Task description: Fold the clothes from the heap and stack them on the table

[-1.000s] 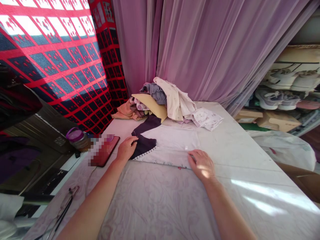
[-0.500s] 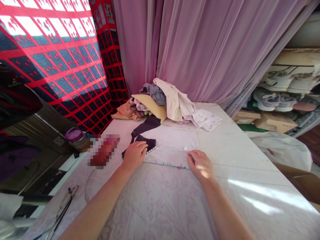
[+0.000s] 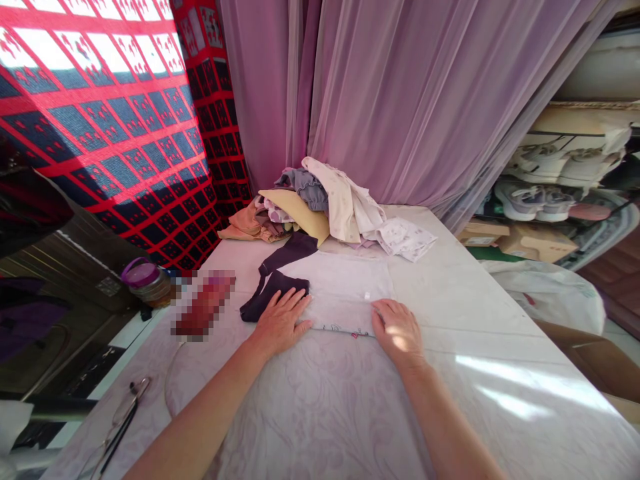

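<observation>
A pale garment with dark sleeves (image 3: 350,277) lies spread on the table, its near edge folded over and showing a bit of print. My left hand (image 3: 283,321) rests flat on its left side, fingers stretched over the near dark sleeve (image 3: 260,299) and the pale cloth beside it. At the opposite side, my right hand (image 3: 399,331) lies on the right edge, fingers side by side and thumb apart. Its fingertips touch the cloth near a small white tag (image 3: 367,295). Behind the garment sits a heap of clothes (image 3: 345,207).
Glasses (image 3: 127,407) and a cable (image 3: 167,380) lie on the left of the table, near a blurred red object (image 3: 205,307). A purple-lidded jar (image 3: 145,280) stands beyond the left edge. A purple curtain (image 3: 400,100) hangs behind; shoes (image 3: 535,200) fill a rack at right.
My left hand has slid right and spread flat, uncovering the trim-side edge less and the dark sleeve's outer end more. My right hand has barely moved. The view has shifted slightly.
</observation>
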The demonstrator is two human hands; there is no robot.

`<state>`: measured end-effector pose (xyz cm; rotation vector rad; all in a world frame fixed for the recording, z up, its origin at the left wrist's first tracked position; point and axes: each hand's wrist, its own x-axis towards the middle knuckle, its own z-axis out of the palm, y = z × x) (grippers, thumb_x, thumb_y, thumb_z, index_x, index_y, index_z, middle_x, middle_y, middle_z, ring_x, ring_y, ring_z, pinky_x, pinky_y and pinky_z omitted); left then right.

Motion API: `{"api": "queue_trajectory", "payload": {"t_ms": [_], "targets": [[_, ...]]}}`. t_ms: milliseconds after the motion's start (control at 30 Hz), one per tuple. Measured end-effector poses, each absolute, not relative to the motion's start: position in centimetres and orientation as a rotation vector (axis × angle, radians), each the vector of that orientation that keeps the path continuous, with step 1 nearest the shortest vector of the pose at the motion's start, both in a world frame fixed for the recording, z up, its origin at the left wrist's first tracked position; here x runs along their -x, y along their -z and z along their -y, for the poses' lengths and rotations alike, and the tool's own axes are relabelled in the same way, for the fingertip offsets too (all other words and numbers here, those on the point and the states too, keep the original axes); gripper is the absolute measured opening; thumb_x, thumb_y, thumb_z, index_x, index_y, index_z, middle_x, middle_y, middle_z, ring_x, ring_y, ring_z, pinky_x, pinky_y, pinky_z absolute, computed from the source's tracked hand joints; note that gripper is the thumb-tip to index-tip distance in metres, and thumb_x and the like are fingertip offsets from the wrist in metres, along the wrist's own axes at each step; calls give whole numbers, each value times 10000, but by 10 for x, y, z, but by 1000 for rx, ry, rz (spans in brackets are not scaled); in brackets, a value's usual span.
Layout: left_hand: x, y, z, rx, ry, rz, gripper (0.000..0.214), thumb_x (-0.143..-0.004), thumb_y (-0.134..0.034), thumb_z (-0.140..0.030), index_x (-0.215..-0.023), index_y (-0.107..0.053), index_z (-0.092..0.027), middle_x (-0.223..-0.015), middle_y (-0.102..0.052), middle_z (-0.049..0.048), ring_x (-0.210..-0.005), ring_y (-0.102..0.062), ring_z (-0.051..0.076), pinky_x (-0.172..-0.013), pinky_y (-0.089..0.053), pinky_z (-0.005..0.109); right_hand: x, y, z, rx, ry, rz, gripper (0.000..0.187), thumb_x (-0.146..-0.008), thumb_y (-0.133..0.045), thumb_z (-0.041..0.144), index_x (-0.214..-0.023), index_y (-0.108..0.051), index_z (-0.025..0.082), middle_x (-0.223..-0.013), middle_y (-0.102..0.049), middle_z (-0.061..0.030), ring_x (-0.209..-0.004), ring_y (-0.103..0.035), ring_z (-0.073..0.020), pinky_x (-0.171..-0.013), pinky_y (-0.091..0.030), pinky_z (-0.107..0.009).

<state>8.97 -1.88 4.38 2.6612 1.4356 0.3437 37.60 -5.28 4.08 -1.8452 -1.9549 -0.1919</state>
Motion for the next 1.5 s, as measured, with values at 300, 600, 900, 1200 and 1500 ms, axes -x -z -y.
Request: {"api": "queue_trajectory", "payload": {"t_ms": [300,600,900,1200,1500], "targets": [[-91,-46,19,-2662,-320,-1420,585,-926,-374,-554,-1450,-359,-294,-1497,-409,43,-1400,-314,244,-1152,-184,481,-338,-42,68,1970,32,2262,471,-943,-390,388,-1386,-476,250,-1492,-401,-82,-1375,-333,-258,-1098,-242,-500],[-69,-47,18,-2681,-355,-1466,571,-928,-369,-561,-1432,-400,-292,-1489,-422,45,-1389,-336,247,-1153,-197,463,-361,-34,78,2206,56,2154,526,-958,-325,456,-1437,-404,253,-1530,-327,-98,-1405,-270,-275,-1090,-238,-561],[-48,-44,8,-2674,-505,-1475,523,-947,-332,-519,-1321,-551,-227,-1403,-527,73,-1332,-429,268,-1112,-324,497,-355,-41,80,2264,38,2123,509,-961,-339,433,-1437,-405,264,-1537,-313,-98,-1410,-248,-288,-1092,-203,-580],[-29,-40,-2,-2457,-837,-1612,461,-942,-357,-471,-1215,-613,-201,-1311,-600,85,-1213,-545,224,-1058,-423,412,-355,-44,81,2221,32,2103,498,-956,-364,419,-1419,-432,248,-1530,-325,-112,-1396,-267,-291,-1079,-216,-587],[-10,-44,-4,-2303,-849,-1831,316,-873,-464,-466,-904,-642,-207,-1168,-669,100,-1105,-599,248,-1012,-433,412,-358,-34,80,2174,59,2088,497,-949,-365,438,-1403,-454,258,-1514,-351,-111,-1381,-282,-295,-1067,-219,-597]]}}
